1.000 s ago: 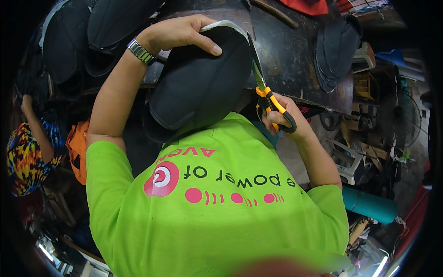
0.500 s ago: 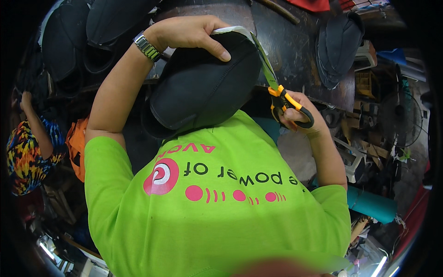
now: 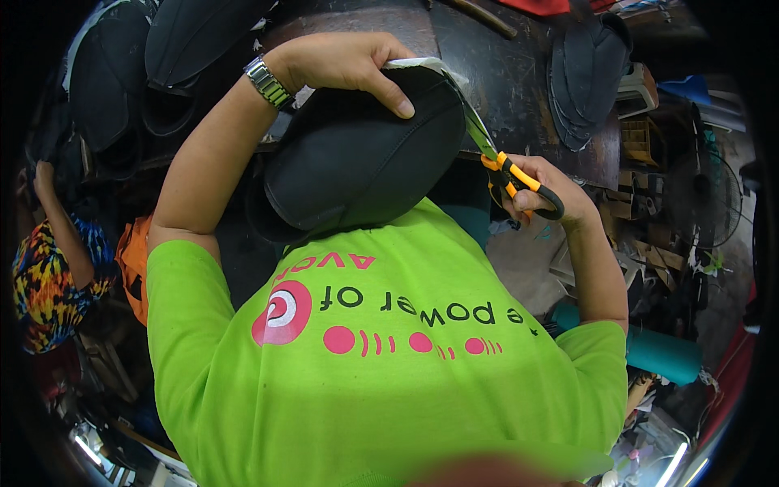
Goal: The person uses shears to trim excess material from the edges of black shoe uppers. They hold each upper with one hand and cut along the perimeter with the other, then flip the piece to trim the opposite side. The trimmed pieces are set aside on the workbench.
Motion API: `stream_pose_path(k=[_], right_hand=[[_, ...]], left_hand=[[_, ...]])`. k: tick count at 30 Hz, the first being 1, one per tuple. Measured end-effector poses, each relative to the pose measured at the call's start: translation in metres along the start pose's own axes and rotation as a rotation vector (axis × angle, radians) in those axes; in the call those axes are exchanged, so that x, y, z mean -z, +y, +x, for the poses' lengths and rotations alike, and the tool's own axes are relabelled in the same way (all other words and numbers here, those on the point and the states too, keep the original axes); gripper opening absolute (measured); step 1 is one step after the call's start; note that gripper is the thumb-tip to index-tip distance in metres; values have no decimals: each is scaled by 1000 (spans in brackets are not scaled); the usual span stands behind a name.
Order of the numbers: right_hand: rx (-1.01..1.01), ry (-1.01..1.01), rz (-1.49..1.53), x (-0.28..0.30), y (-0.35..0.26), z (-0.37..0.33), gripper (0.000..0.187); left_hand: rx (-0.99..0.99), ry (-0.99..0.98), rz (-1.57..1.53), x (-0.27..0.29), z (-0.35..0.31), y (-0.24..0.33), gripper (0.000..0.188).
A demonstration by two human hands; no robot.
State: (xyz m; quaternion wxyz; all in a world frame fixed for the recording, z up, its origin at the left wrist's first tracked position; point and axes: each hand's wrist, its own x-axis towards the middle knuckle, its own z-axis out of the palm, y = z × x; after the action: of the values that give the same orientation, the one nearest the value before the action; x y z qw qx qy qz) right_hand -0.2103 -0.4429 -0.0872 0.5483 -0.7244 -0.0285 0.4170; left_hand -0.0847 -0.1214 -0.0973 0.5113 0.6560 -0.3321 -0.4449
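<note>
Head cam, only view I've got: L hand [image 3: 345,66] is gripping the black shell [image 3: 357,154] at its far edge, thumb pressed on the dark face, fingers mostly hidden behind. R hand [image 3: 561,187] is closed round the handles of the scissors [image 3: 507,169], orange/black grips, blades pointing up & away along the shell's R side. Can't tell from here how wide the blades are parted, or if they're biting fabric rn.

Shell pos.: held up in front of the chest, btwn the bench [image 3: 519,81] & the green shirt [image 3: 389,390], tilted, w/ a stitched seam running along it. White edging [image 3: 418,62] shows along the top rim, from the L fingers to nr the blade tips.

Doing this well, imo: I'd want the L grip close to the blades but w/ thumb & fingertips clear of their line, rim pulled taut so the white layer doesn't fold. Blades should run flat along the rim, not angled into the black face; short, even snips round the curve, turning the shell w/ the L hand rather than twisting the R wrist. Main risk, I'd say: nicking the seam or black layer b/c the tips are hard to see.

Nearby: stacked dark pieces [image 3: 588,81] on the bench's R, more black shells [image 3: 109,77] upper L.
</note>
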Motion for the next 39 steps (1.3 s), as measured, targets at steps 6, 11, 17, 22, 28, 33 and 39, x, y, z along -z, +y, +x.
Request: stream_pose_path(k=[6, 11, 17, 22, 28, 33, 39], right_hand=[[17, 21, 3, 6, -4, -3, 67], [-6, 75, 36, 12, -3, -8, 52], [31, 94, 91, 14, 9, -10, 44], [-20, 111, 194, -5, 23, -19, 43], [-22, 136, 605, -44, 62, 15, 30], [-71, 142, 839, -52, 83, 38, 36], [11, 93, 966, -53, 91, 49, 37]], left_hand=[[-1, -33, 11, -4, 5, -1, 31], [-3, -51, 45, -4, 8, 0, 32], [30, -165, 72, 0, 19, 17, 36], [144, -468, 445, 24, 68, 51, 40], [275, -628, 1013, 32, 138, 44, 65], [12, -4, 1434, 2, 122, 5, 68], [-129, 454, 1370, -70, 56, -29, 66]])
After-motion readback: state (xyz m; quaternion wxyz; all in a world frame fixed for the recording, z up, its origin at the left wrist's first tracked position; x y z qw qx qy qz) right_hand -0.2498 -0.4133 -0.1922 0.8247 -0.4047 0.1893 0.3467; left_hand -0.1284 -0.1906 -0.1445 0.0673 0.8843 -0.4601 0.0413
